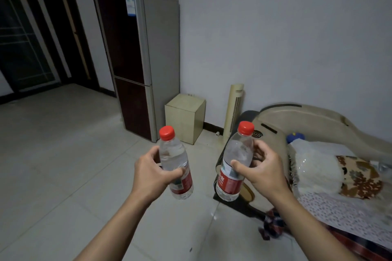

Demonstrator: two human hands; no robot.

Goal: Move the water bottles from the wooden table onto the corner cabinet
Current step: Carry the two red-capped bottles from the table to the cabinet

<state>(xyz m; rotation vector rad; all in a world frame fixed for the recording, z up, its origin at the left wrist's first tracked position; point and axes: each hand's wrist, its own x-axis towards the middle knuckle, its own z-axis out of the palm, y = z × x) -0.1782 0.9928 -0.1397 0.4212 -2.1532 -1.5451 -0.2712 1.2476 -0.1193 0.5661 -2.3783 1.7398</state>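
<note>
I hold two clear water bottles with red caps and red labels, upright in front of me above the floor. My left hand (151, 172) is wrapped around the middle of the left water bottle (172, 154). My right hand (262, 170) grips the right water bottle (235, 154), which tilts slightly to the right. A small cream cabinet (184, 117) stands on the floor against the wall, beyond the bottles and beside the fridge. The wooden table is out of view.
A tall dark-fronted fridge (135, 57) stands left of the cabinet. A slim tower fan (233, 110) and a beige sofa (314, 121) with a lace cover and cushions fill the right. Pale tiled floor (63, 165) stretches left toward a dark glass door (23, 34).
</note>
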